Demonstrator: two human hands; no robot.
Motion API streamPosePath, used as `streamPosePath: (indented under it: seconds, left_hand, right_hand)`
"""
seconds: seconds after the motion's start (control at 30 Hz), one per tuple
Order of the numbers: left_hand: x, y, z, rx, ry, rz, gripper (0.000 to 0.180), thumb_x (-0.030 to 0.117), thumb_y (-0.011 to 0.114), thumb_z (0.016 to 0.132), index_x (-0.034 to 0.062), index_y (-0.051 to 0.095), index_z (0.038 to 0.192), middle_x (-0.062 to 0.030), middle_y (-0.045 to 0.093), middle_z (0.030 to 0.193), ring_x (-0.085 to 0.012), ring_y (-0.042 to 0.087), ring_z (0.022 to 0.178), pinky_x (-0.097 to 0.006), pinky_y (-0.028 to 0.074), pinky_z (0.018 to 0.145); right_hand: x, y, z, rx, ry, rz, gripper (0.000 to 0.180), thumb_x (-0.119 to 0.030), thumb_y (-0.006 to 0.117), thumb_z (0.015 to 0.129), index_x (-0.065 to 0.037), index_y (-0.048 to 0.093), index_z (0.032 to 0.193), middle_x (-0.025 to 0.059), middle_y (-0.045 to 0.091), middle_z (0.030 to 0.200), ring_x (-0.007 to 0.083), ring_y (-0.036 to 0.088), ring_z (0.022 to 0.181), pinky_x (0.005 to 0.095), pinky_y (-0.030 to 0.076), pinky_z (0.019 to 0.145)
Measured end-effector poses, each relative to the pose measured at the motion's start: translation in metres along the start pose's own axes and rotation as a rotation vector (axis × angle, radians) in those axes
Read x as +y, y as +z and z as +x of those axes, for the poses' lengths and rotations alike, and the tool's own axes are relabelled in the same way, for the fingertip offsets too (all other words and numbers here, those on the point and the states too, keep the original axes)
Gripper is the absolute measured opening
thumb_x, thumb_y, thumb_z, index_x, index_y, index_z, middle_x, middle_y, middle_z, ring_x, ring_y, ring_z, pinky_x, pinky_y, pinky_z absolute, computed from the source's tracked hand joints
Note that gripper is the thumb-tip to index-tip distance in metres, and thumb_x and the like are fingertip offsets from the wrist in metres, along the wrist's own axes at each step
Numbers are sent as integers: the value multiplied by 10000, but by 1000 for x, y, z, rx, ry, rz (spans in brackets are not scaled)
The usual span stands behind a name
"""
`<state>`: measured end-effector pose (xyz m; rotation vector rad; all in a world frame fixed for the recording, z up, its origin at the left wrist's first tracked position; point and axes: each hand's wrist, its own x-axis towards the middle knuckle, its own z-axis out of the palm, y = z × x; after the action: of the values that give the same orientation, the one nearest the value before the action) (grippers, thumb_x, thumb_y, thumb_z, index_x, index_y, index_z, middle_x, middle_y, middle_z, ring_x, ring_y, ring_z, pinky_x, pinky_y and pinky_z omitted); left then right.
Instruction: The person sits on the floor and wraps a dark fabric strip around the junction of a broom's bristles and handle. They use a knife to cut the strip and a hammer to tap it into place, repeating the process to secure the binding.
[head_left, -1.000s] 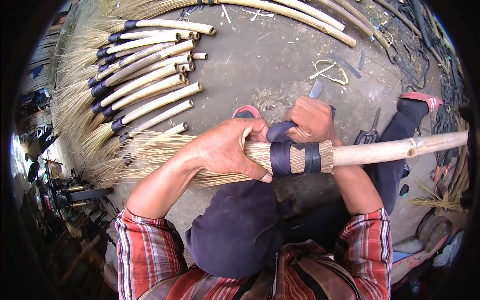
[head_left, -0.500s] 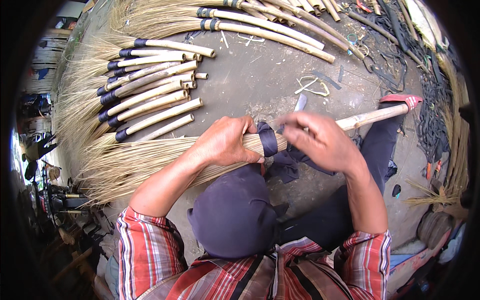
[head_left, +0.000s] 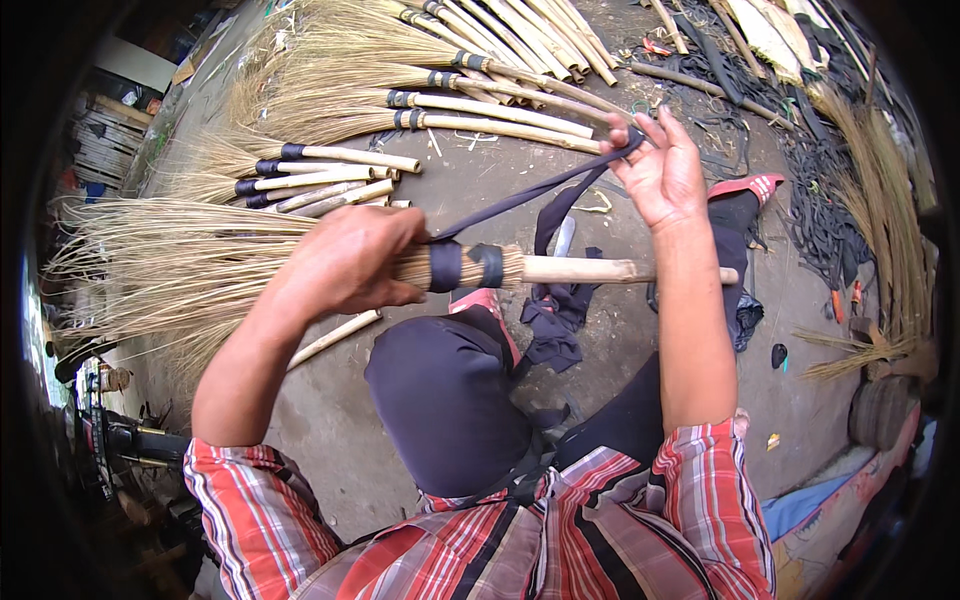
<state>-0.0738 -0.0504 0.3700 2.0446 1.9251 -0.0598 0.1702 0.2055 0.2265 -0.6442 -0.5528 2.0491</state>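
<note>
My left hand (head_left: 352,262) is wrapped around the bound neck of a stick broom (head_left: 215,250), its long straw bristles fanning out to the left. From the neck a pale bamboo handle (head_left: 590,270) runs to the right, passing beneath my right forearm. Dark bands (head_left: 446,267) circle the neck beside my left fingers. My right hand (head_left: 660,165), raised beyond the handle, grips a dark cloth strip (head_left: 520,198) that stretches straight to the neck near my left hand. A slack length of the strip hangs down from my right fingers.
Finished brooms (head_left: 500,112) lie across the far ground, with shorter-handled ones (head_left: 345,165) at the left. Dark scraps (head_left: 820,235) are heaped at the right beside loose straw (head_left: 890,220). A blade (head_left: 566,236) and crumpled dark cloth (head_left: 552,325) lie just past my knee (head_left: 450,400).
My right hand has moved away from the neck, up and to the far side, drawing the strip out straight. The broom has turned nearer to level, and my left hand has shifted left with it.
</note>
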Motion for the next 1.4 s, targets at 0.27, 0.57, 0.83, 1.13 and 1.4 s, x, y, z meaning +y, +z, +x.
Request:
streamPosePath:
  seconds: [0.27, 0.57, 0.83, 1.13, 1.4]
  left_hand:
    - [9, -80, -115, 85, -162, 258, 604, 113, 939, 574, 57, 677, 1116, -156, 724, 1001, -400, 701, 962, -480, 556, 831]
    - [-7, -85, -149, 384, -142, 708, 429, 128, 810, 793, 46, 644, 1180, -116, 702, 1262, -340, 660, 1187, -437, 533, 1006]
    - [10, -114, -124, 704, -99, 954, 482, 223, 852, 812, 119, 648, 1235, -46, 701, 1312, -282, 673, 1224, -429, 552, 1009]
    - [65, -121, -89, 940, 44, 884, 463, 248, 868, 826, 133, 655, 1222, -52, 724, 1245, -284, 711, 1167, -418, 588, 962]
    - [67, -84, -55, 1004, 63, 704, 516, 204, 913, 748, 108, 675, 1195, -62, 724, 1280, -293, 703, 1175, -420, 578, 957]
  right_hand:
    - [-55, -187, 18, 720, -30, 73, 186, -132, 657, 1025, -12, 516, 1004, 130, 570, 903, 267, 638, 796, 423, 608, 742]
    - [-42, -180, -193, -145, 676, -1088, 450, -393, 554, 1111, 18, 714, 1201, 103, 745, 821, 165, 705, 580, 297, 592, 545]
    - [5, -33, -188, -321, 12, -1238, 491, -347, 664, 1065, 7, 651, 1406, 115, 763, 1087, 179, 712, 993, 337, 564, 868]
    - [50, 190, -158, -658, -397, -333, 460, -317, 729, 1054, 70, 667, 1295, 106, 740, 1157, 111, 661, 1045, 291, 540, 922]
    - [40, 175, -183, -315, -523, -236, 180, -135, 748, 1029, -4, 627, 1052, 8, 669, 939, 37, 591, 807, 205, 489, 704]
